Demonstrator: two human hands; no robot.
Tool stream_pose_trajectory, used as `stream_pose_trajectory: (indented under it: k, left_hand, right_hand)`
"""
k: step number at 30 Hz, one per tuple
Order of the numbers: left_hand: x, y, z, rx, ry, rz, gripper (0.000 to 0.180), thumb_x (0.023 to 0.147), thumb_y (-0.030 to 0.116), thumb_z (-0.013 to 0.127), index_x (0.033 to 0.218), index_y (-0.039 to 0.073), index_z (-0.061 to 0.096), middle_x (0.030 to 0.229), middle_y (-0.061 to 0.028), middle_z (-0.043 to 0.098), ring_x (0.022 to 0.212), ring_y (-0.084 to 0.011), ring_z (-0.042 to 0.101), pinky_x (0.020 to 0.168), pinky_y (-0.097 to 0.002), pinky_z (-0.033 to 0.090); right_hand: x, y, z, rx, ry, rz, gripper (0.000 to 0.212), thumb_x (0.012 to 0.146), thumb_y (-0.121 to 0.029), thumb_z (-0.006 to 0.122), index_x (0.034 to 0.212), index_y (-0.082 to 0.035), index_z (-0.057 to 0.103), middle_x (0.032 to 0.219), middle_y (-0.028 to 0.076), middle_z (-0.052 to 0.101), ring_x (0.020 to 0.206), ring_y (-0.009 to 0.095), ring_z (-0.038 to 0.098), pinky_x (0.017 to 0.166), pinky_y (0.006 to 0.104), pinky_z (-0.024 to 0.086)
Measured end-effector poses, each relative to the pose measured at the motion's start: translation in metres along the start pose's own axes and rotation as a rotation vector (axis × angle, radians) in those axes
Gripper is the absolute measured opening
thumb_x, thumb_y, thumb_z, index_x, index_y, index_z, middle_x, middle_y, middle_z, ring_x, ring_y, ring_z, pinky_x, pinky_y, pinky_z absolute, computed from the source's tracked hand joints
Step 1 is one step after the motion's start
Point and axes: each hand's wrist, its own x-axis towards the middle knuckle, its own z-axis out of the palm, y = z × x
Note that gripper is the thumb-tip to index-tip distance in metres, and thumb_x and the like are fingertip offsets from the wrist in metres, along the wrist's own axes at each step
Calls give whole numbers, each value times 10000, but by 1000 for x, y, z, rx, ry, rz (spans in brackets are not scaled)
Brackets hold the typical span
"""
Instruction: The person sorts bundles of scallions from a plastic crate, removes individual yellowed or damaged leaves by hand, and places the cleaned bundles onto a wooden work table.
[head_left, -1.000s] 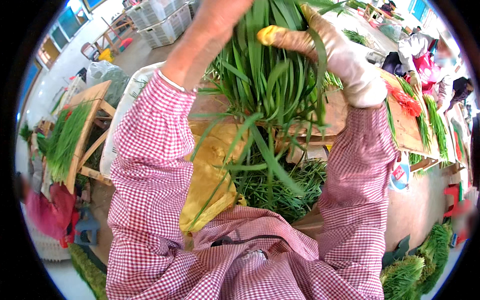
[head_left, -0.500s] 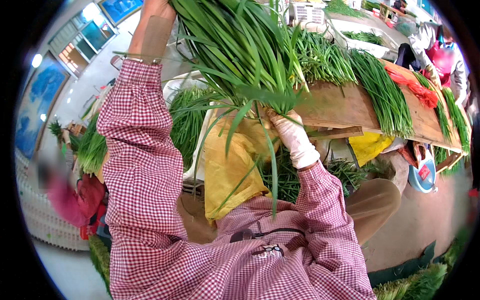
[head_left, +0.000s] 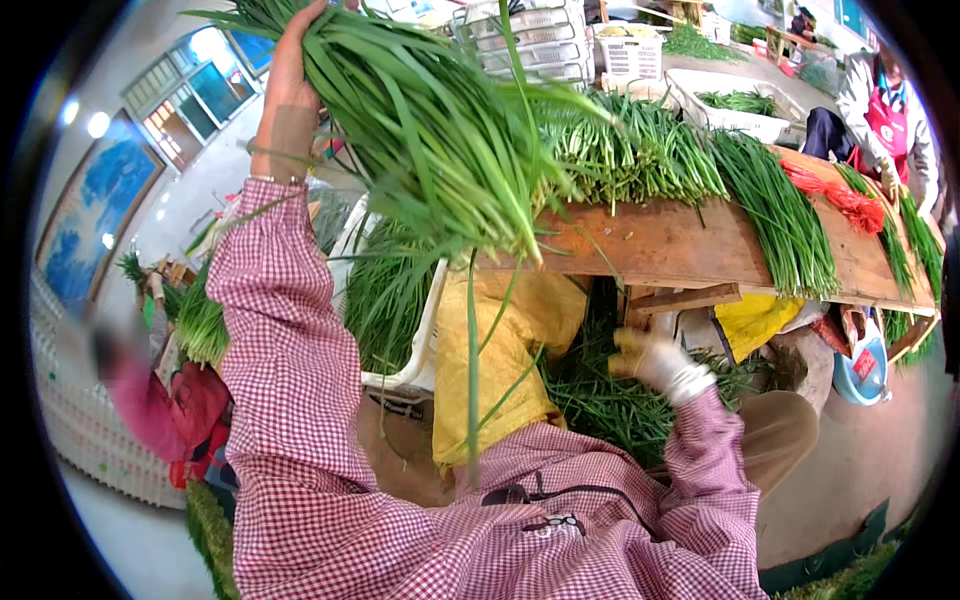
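Note:
My left hand [head_left: 292, 90] is raised at the upper left, closed on a big bunch of garlic chives [head_left: 430, 130]. The bunch slants down to the right, its pale stem ends over the near edge of a wooden bench [head_left: 640, 240]. A few long loose leaves dangle from it. My right hand [head_left: 650, 365], in a white glove, is lower and to the right, apart from the bunch. Motion smears its fingers. Below it lies a heap of loose green leaves [head_left: 610, 400]. A yellow cloth [head_left: 490, 360] covers my lap beside the heap.
More chive bundles [head_left: 640, 150] lie along the bench, with red ties [head_left: 835, 195] among them. A white crate [head_left: 425, 330] of chives stands at left. A co-worker in a red apron [head_left: 888, 125] is at far right, a person in pink [head_left: 150, 410] at left. A blue bucket [head_left: 862, 365] stands right.
My right hand has let go of the stem end and moved down and right. The bunch in my left hand has shifted left, uncovering more of the bench and the crates behind.

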Motion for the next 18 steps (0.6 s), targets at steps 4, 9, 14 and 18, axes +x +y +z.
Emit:
stream_pose_trajectory:
  k: [4,9,14,18]
  left_hand:
    - [-43,0,29,55,-83,-41,262,750,232,619,890,15,573,832,-77,612,738,-159,599,672,-264,504]
    - [-69,-8,83,-31,-240,-170,233,744,213,617,870,22,574,823,-85,619,688,-159,608,619,-256,518]
    - [-86,10,97,-79,-346,-307,277,778,227,571,908,-17,575,870,-98,616,765,-173,600,704,-299,507]
    - [-77,17,62,-98,-251,-258,251,780,199,568,914,-13,569,863,-99,611,756,-187,594,710,-305,503]
  right_hand:
    - [-16,-135,-120,916,364,-785,442,850,-384,449,1154,-63,454,1090,94,536,1011,191,510,888,329,390]
    - [5,-224,-167,992,558,-1353,495,860,-463,375,1109,-50,488,1060,111,549,988,195,526,853,305,412]
    - [67,-178,-130,707,574,-1038,478,837,-472,412,1127,-106,515,1076,112,544,972,247,522,865,355,385]
    - [40,-114,-121,1073,626,-737,564,808,-562,388,1080,-92,538,1025,99,579,917,185,548,817,328,411]
